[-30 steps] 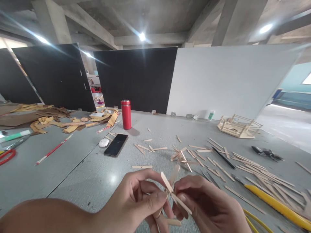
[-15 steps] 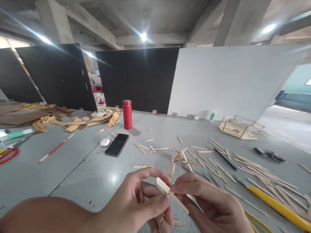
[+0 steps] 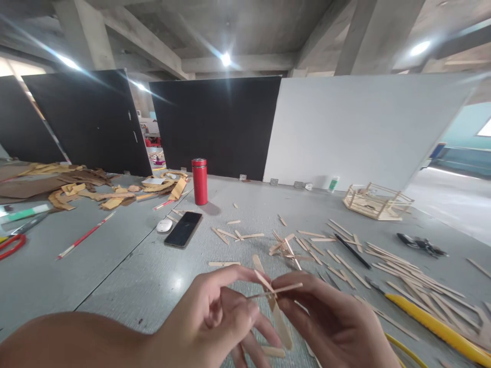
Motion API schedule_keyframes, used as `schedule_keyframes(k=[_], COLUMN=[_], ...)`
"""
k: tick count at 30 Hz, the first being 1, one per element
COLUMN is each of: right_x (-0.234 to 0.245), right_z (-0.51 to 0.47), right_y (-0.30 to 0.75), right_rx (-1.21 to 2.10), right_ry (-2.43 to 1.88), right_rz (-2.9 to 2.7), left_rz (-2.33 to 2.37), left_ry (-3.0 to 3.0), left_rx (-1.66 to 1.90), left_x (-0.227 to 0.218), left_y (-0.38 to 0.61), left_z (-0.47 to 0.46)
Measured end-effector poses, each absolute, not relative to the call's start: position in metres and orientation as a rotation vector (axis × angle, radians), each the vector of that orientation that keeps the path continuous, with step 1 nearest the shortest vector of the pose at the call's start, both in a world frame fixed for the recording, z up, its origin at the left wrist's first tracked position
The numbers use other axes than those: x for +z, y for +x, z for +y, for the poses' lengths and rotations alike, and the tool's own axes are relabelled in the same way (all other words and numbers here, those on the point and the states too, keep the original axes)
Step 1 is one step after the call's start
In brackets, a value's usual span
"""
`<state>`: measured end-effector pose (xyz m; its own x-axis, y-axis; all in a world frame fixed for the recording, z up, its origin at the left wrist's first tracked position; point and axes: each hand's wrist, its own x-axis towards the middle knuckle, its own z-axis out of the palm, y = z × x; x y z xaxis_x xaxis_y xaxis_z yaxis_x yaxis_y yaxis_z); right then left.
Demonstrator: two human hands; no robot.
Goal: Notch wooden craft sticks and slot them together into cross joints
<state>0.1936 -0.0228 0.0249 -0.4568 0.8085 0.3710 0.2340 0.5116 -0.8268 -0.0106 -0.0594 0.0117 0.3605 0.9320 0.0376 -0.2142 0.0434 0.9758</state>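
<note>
Crossed wooden sticks (image 3: 282,325) are up in both hands, low in the middle of the view, just above a gray tabletop (image 3: 126,276). That tabletop is basically the biggest thing going on, with a white panel (image 3: 364,128) and a black panel (image 3: 215,122) standing along its far side.

Hands next. Right hand (image 3: 330,312): the grip's pretty much closed, thumb and fingertips bunched on the sticks right by where they cross. Left hand (image 3: 222,312): looser grip, forefinger arched over to the top of the crossing, thumb lower down by the end of one stick. Bit of a gap between the two, but it's holding the piece from that side. Exact contact under the fingers is hidden, so can't tell there.

Off to the right there's a messy stick pile (image 3: 416,281), with a yellow-handled knife (image 3: 433,325) lying just in front of it. Farther back sits a little wooden frame (image 3: 387,212), near the white panel. Red bottle (image 3: 200,182) stands upright toward the back, black phone (image 3: 184,229) lies flat in front of it, and a small white case (image 3: 164,225) is just left of the phone.
</note>
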Motion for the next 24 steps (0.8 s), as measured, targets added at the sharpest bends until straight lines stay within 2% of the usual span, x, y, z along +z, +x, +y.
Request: schedule_keyframes(k=[4, 8, 11, 15, 18, 20, 24], right_x=[0.024, 0.02, 0.017, 0.017, 0.018, 0.018, 0.019], right_z=[-0.018, -0.014, -0.014, -0.015, -0.015, -0.014, -0.015], right_y=[0.194, 0.193, 0.193, 0.195, 0.195, 0.195, 0.198], right_rx=[1.221, 1.354, 1.404, 1.467, 1.441, 1.384, 1.091], right_ry=[-0.845, -0.813, -0.803, -0.839, -0.825, -0.797, -0.83], right_rz=[-1.77, -1.681, -1.648, -1.653, -1.654, -1.679, -1.836], left_rz=[1.105, 1.169, 1.055, 0.901, 0.837, 0.824, 0.838], left_ry=[1.684, 2.071, 2.148, 1.737, 1.451, 1.468, 1.725], left_rx=[1.276, 1.548, 1.481, 1.263, 1.13, 1.113, 1.338], left_x=[0.018, 0.02, 0.02, 0.018, 0.014, 0.012, 0.012], left_y=[-0.016, -0.021, -0.02, -0.016, -0.015, -0.016, -0.016], left_z=[-0.063, -0.055, -0.048, -0.044, -0.045, -0.046, -0.05])
